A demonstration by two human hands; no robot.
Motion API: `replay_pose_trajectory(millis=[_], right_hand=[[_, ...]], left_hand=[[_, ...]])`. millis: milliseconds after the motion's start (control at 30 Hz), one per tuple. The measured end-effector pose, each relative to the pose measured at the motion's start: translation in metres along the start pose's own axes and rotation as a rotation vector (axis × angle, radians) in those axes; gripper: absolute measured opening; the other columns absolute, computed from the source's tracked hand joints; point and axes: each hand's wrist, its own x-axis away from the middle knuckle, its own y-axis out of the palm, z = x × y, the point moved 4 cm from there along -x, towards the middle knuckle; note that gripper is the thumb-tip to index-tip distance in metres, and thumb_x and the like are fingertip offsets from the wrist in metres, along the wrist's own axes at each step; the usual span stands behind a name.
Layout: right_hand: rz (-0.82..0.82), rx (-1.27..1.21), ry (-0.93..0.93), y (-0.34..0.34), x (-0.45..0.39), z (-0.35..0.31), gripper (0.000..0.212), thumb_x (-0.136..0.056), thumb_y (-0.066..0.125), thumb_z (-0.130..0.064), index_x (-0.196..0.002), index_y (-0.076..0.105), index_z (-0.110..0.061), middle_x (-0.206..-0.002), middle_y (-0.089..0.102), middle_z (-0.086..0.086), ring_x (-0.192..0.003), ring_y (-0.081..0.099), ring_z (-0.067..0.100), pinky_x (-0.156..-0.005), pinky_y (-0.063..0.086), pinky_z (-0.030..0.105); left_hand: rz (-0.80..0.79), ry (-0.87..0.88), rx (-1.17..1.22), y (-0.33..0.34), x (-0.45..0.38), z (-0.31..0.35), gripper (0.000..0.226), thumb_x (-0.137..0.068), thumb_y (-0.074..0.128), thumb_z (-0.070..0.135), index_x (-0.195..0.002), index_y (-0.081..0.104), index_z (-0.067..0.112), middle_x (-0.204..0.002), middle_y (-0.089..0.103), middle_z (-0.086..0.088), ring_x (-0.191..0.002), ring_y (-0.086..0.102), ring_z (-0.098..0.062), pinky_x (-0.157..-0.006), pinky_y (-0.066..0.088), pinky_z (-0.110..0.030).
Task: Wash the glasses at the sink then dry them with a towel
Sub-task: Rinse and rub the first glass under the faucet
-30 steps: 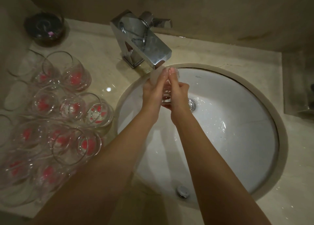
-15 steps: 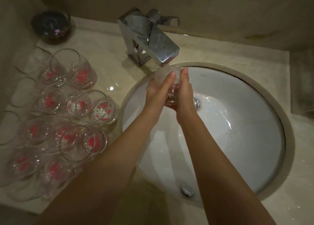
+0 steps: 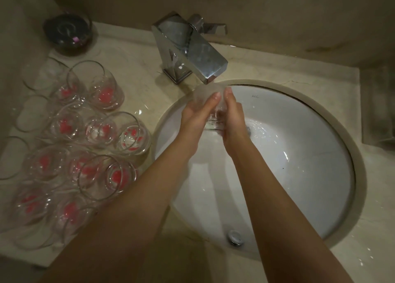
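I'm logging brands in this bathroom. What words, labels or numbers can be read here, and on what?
Small dark maker's mark on the sink inner wall, right of the faucet: too small and blurred to read.
Red patches in the glasses on the counter: no readable lettering.
Nothing else carries text.

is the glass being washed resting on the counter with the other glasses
No, both the left hand and right hand hold the glass over the sink, under the faucet.
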Motion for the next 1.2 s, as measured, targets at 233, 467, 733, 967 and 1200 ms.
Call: replay_pose_trajectory(millis=[233,467,733,967,1200], right_hand=[[-0.050,0.057,-0.063,-0.014,0.011,-0.021,0.027,-0.099,0.049,-0.034,-0.113,0.059,-0.013,-0.091,0.064,-0.002,-0.082,0.062,0.014,-0.067,0.049,0.022],[-0.057,0.147,-0.286,0.002,0.018,-0.084,0.042,-0.099,0.046,-0.037,-0.141,0.045,-0.028,-0.144,0.046,-0.007,-0.131,0.045,0.015,-0.111,0.036,0.042],[-0.084,0.247,-0.367,0.034,0.019,-0.126,0.045,-0.102,0.041,-0.033,-0.146,0.039,-0.026,-0.151,0.040,-0.004,-0.138,0.037,0.016,-0.115,0.030,0.043],[-0.068,0.206,-0.350,0.034,0.022,-0.117,0.043,-0.101,0.045,-0.029,-0.143,0.043,-0.028,-0.144,0.047,-0.004,-0.132,0.043,0.017,-0.113,0.034,0.041],[-0.078,0.227,-0.381,0.035,0.032,-0.105,0.046,-0.099,0.046,-0.029,-0.145,0.039,-0.031,-0.145,0.047,-0.005,-0.131,0.046,0.015,-0.112,0.035,0.043]], left_hand=[[0.013,0.096,-0.207,-0.009,-0.005,0.014,0.058,-0.062,0.089,0.005,-0.110,0.059,0.020,-0.104,0.070,0.004,-0.095,0.069,-0.011,-0.086,0.056,-0.030],[0.031,0.093,-0.281,-0.010,-0.001,0.015,0.067,-0.051,0.095,0.009,-0.105,0.057,0.025,-0.116,0.065,0.002,-0.111,0.062,-0.016,-0.099,0.050,-0.035],[0.035,0.073,-0.261,-0.014,0.012,0.017,0.089,-0.033,0.092,0.024,-0.115,0.057,0.022,-0.114,0.066,0.002,-0.106,0.064,-0.014,-0.091,0.053,-0.031],[0.033,0.057,-0.249,-0.019,0.018,0.018,0.095,-0.036,0.090,0.023,-0.123,0.054,0.020,-0.116,0.066,0.005,-0.106,0.065,-0.013,-0.094,0.053,-0.034],[0.040,0.044,-0.264,-0.025,0.027,0.010,0.088,-0.037,0.089,0.023,-0.117,0.054,0.027,-0.116,0.062,0.006,-0.110,0.061,-0.016,-0.093,0.053,-0.034]])
